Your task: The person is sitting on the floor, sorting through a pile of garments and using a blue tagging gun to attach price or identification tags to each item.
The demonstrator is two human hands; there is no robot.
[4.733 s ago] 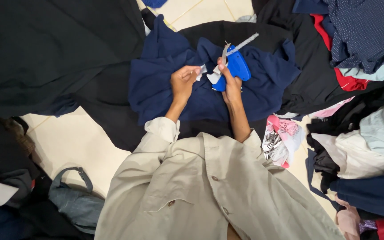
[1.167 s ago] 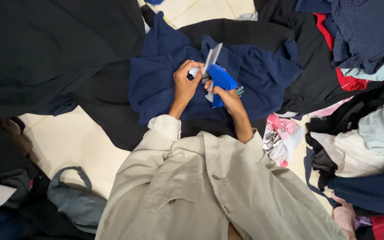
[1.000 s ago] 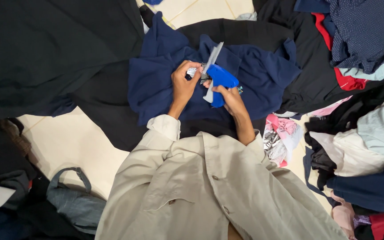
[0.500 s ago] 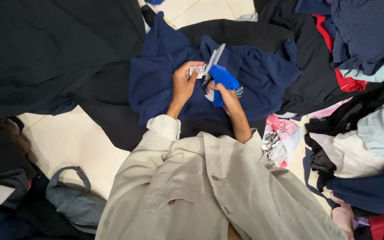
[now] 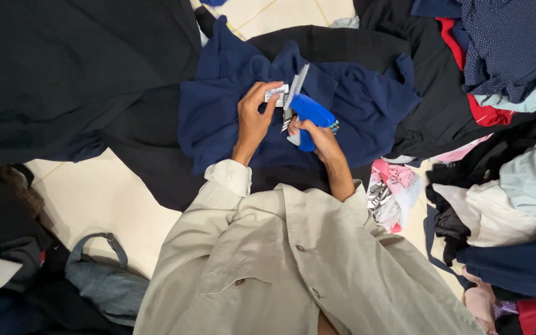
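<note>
Hands at work over a heap of clothes: our right hand (image 5: 321, 138) is clenched round the handle of a blue tagging gun (image 5: 309, 115), its long axis slanting up and left, nose toward a small paper tag (image 5: 277, 93) pinched in our left hand (image 5: 253, 118). A pale strip (image 5: 295, 88), perhaps fasteners, sticks up from the gun. Both hover over a navy garment (image 5: 367, 105), hemmed in by dark clothes (image 5: 63, 68) to the left and a mixed pile (image 5: 504, 155) to the right. Bare tiled floor (image 5: 100, 198) lies open lower left.
</note>
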